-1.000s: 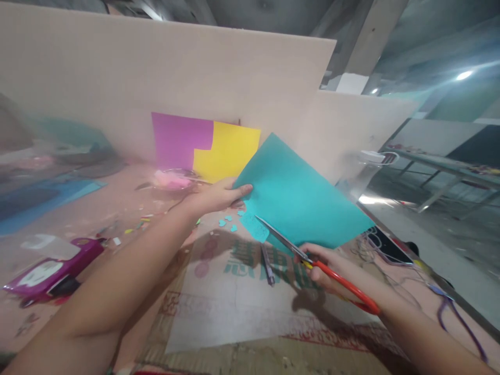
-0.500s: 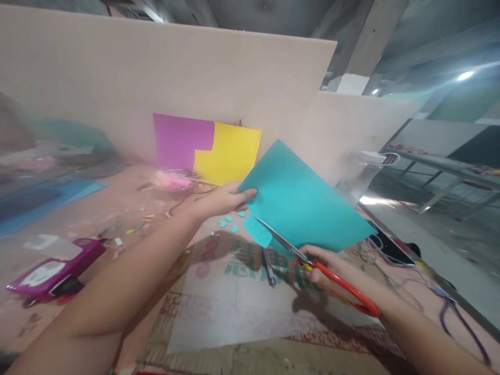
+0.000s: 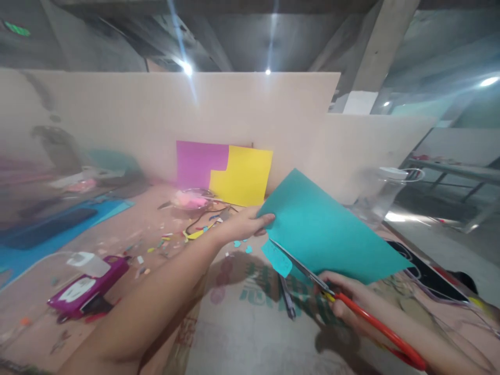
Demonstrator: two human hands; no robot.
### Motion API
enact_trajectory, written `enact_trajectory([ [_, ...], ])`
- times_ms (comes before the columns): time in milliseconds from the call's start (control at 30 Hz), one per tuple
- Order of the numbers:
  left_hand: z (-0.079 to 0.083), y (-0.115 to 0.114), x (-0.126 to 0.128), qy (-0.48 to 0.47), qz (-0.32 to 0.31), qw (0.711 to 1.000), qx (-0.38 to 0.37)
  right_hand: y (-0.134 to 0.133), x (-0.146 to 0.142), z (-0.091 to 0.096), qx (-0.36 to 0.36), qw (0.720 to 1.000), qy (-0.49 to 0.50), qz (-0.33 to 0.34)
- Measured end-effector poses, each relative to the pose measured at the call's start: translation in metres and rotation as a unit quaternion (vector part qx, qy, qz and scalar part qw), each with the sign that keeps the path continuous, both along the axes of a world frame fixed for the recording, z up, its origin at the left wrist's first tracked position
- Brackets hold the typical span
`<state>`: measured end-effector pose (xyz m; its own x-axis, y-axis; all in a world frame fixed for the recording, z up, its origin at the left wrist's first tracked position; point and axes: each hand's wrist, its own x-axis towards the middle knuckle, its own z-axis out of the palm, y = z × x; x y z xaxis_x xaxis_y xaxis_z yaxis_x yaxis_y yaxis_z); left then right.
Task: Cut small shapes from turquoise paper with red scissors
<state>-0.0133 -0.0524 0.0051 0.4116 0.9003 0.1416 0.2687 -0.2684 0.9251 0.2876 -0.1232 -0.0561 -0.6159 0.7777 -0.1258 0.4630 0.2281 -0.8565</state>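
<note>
My left hand (image 3: 245,226) pinches the left corner of a teal paper sheet (image 3: 332,234) and holds it tilted above the table. My right hand (image 3: 349,302) grips red-handled scissors (image 3: 312,275); the blades lie along the sheet's lower left edge. A small teal flap (image 3: 277,258) hangs from the sheet beside the blades. A few small teal cut-outs (image 3: 242,245) lie on the table under my left hand.
Purple (image 3: 195,161) and yellow (image 3: 242,174) sheets lean on the beige partition (image 3: 156,114). A pen (image 3: 287,299) lies on printed cardboard (image 3: 242,323). A magenta case (image 3: 88,286), a pink dish (image 3: 191,198), paper scraps, a blue sheet (image 3: 58,229) lie left. A phone and cables (image 3: 425,271) lie right.
The view has tipped upward and shifted, so everything sits lower and further right in the picture. Both hands keep their hold; the scissors stay at the sheet's lower left edge.
</note>
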Motion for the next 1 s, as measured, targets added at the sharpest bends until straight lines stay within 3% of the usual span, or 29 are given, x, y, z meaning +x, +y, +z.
enact_trajectory([
  [133, 0.0, 0.001, 0.001, 0.008, 0.002, 1.0, -0.004, 0.003, 0.0, -0.004, 0.019, 1.0, 0.004, 0.003],
  [400, 0.009, -0.011, 0.0, 0.045, -0.04, 0.995, 0.078, 0.001, -0.001, -0.003, 0.001, 1.0, 0.013, -0.012],
  [500, 0.001, -0.002, -0.003, 0.067, -0.038, 0.993, 0.088, 0.004, -0.003, -0.003, -0.001, 1.0, 0.009, -0.014],
  [633, -0.026, 0.02, -0.008, 0.089, -0.031, 0.992, 0.079, 0.01, -0.007, -0.006, 0.026, 0.996, -0.056, -0.064],
  [800, -0.045, 0.032, -0.006, 0.088, 0.014, 0.994, 0.065, 0.019, -0.002, -0.024, 0.143, 0.971, -0.143, -0.123],
  [900, -0.039, 0.036, -0.013, 0.068, 0.072, 0.994, 0.055, 0.02, 0.0, -0.025, 0.193, 0.958, -0.157, -0.142],
  [1000, -0.026, 0.047, -0.039, 0.041, 0.147, 0.987, 0.041, 0.012, -0.004, -0.012, 0.178, 0.957, -0.181, -0.137],
])
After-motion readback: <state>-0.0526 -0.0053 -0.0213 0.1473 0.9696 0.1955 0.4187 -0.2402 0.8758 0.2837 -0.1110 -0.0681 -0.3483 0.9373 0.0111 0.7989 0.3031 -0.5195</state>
